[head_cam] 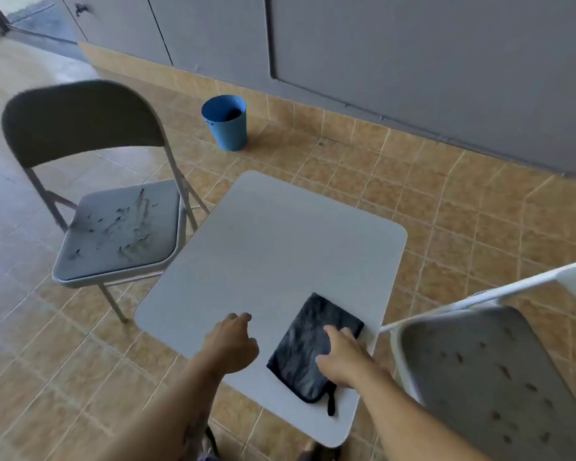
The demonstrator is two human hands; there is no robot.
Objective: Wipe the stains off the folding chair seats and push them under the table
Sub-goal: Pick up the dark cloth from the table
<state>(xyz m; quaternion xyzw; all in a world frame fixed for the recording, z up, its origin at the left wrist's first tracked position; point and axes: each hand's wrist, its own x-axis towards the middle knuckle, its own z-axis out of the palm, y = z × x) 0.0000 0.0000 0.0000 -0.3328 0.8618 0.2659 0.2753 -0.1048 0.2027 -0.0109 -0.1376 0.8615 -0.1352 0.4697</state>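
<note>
**A:** What is laid out, biggest first?

**B:** A white table (pixel 270 247) at centre. A stained folding chair (pixel 117 227) at nine o'clock, another chair (pixel 499 377) at four o'clock, both pulled out.

**A:** And the cloth?

**B:** A dark cloth (pixel 308 341) lies on the table's near edge at five o'clock, probably soft and light; pinch an edge. The right hand (pixel 343 357) rests flat on it, fingers apart. The left hand (pixel 230 344) hovers loosely curled, empty.

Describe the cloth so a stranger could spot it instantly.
Find the small white table between two stained folding chairs. At its near right corner, under the right hand, lies the cloth: dark, folded, the only thing on the tabletop.
</note>
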